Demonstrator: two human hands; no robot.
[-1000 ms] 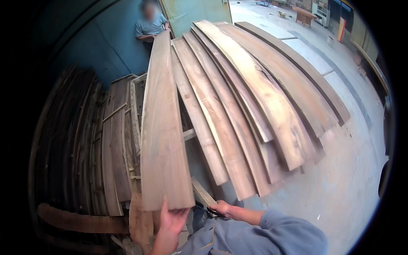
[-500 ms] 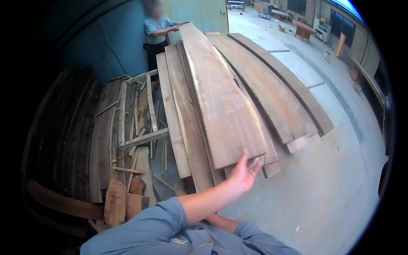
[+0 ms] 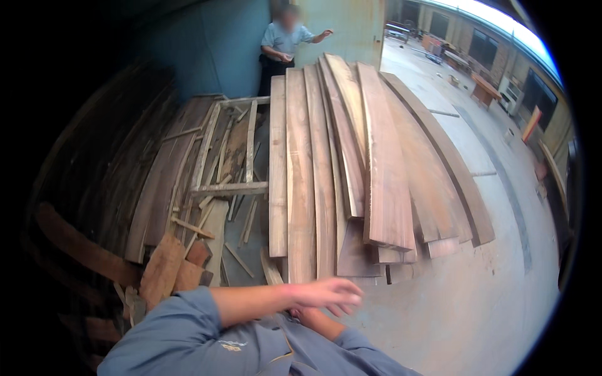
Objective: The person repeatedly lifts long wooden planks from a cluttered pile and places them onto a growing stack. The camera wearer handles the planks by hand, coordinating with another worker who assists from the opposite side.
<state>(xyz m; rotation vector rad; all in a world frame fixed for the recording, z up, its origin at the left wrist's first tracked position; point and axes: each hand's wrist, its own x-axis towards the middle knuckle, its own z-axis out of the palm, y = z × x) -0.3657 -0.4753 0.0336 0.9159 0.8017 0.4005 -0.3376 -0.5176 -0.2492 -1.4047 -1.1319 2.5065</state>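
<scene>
My left hand (image 3: 329,294) reaches across my body just in front of the near ends of the planks. Its fingers are loosely bent and apart, and it holds nothing. Under the left forearm is my right hand (image 3: 302,311), close to my waist, with its fingers mostly hidden. A thick reddish-brown plank (image 3: 387,188) lies on top of the stack, its near end beyond my left hand. To its left rests a shorter-looking plank with a pale edge (image 3: 349,113), and further left are several long planks (image 3: 301,175) side by side.
A co-worker (image 3: 287,41) stands at the far end of the stack, hands off the boards. Left of the stack are a wooden frame (image 3: 231,188), scattered offcuts (image 3: 162,266) and dark boards (image 3: 94,163). Concrete floor (image 3: 439,313) runs along the right, with a brown table (image 3: 486,89) further back.
The top plank has shifted to the right and lies on the stack. My left hand has drawn back from its near end. The co-worker has let go of the far end.
</scene>
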